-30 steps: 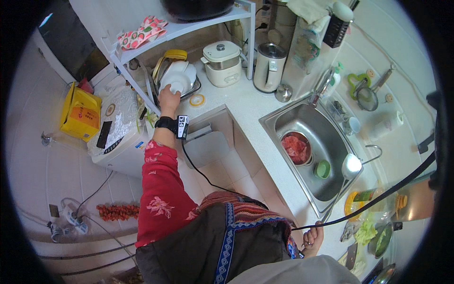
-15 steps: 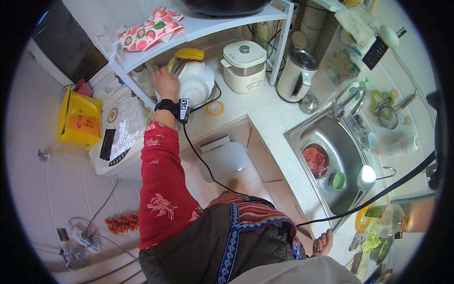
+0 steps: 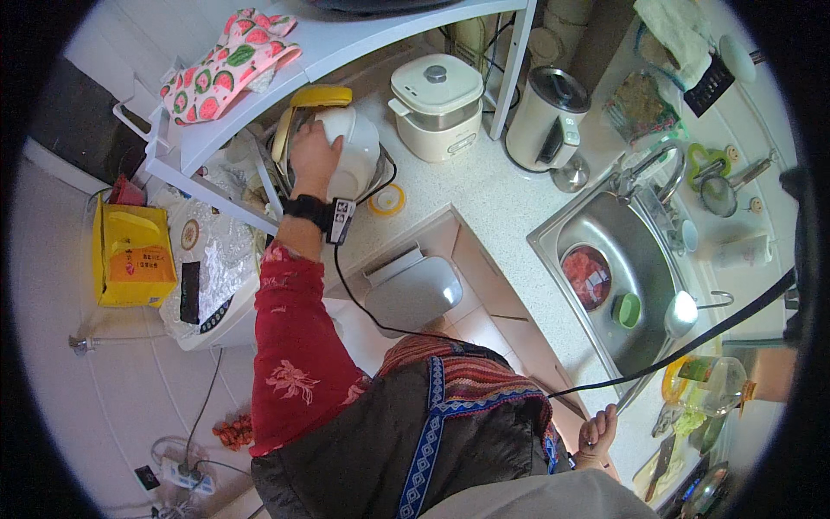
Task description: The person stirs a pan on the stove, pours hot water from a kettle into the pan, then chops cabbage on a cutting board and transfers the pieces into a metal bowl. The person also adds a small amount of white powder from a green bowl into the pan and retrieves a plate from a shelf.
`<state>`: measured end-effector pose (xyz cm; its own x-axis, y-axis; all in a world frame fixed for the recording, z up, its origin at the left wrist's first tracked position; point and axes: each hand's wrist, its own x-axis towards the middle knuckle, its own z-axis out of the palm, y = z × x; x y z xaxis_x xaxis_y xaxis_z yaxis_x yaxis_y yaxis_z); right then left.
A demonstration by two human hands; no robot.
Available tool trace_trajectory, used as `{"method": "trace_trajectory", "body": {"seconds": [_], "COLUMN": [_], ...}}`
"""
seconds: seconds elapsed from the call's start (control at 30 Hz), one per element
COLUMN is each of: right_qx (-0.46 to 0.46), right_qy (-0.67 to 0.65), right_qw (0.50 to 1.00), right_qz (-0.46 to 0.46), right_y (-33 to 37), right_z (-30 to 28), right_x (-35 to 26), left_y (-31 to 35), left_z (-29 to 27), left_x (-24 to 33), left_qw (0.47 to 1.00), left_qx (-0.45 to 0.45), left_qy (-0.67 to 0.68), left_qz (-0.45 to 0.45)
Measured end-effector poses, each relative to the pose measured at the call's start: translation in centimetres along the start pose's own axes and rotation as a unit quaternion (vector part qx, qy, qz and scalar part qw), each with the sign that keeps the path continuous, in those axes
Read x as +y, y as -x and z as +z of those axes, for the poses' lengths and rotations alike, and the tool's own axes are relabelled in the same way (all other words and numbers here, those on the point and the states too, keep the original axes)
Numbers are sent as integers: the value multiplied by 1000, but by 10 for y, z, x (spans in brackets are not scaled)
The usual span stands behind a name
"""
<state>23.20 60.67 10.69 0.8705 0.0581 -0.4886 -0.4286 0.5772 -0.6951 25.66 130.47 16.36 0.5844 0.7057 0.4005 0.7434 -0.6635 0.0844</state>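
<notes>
My left hand [image 3: 314,158], reaching forward under the shelf, has its fingers closed over the edge of a white bowl [image 3: 354,164] in a stack of white dishes. These stand in a dark wire rack [image 3: 388,179]. A yellow-rimmed thing [image 3: 322,96], its kind unclear, leans just behind the fingers. Low on the right, my right hand [image 3: 595,435] is closed round the long handle of a ladle [image 3: 680,313]. The ladle's round bowl hangs over the sink's near right edge. A dark strap with a small device circles my left wrist.
A white shelf [image 3: 372,45] carrying a watermelon-print cloth [image 3: 229,69] spans above my left hand. A cream cooker [image 3: 437,108] and a kettle [image 3: 545,121] stand right of the dishes. The sink [image 3: 596,227] contains a bowl of red meat [image 3: 585,275] and a green cup [image 3: 627,310].
My left hand has moved from beside the dishes onto the white bowl, which now sits at a different angle. My right hand still grips the ladle. The whole view has shifted slightly.
</notes>
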Motion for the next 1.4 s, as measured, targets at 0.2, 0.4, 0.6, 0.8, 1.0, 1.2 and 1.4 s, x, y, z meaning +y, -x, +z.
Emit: {"method": "trace_trajectory", "body": {"seconds": [0.2, 0.4, 0.6, 0.8, 1.0, 1.2, 1.4], "right_qx": [9, -5, -23, -36, -48, -31, -13], "right_qy": [3, -26, -30, -10, -12, -6, -11], "right_qw": [1000, 1000, 999, 999, 999, 999, 1000], "right_qz": [0, 7, 14, 25, 16, 5, -13], "right_y": [-1, -4, -18, -23, -24, -15, 0], "right_z": [4, -2, -5, -7, -10, -11, -12], "right_x": [-5, -6, -10, -17, -19, -22, -20], "left_y": [-3, 2, -24, -50, -15, 16, 74], "left_z": [2, 19, 21, -26, -37, -6, 48], "left_x": [16, -16, -19, 4, 72, 157, 210], "left_qw": [986, 991, 987, 979, 793, 807, 877], "left_qx": [-161, -137, -155, -191, -363, -412, -104], "left_qy": [-49, 5, 28, 73, 479, 398, 335], "left_qz": [-9, -4, -37, 12, 99, 144, 327]}}
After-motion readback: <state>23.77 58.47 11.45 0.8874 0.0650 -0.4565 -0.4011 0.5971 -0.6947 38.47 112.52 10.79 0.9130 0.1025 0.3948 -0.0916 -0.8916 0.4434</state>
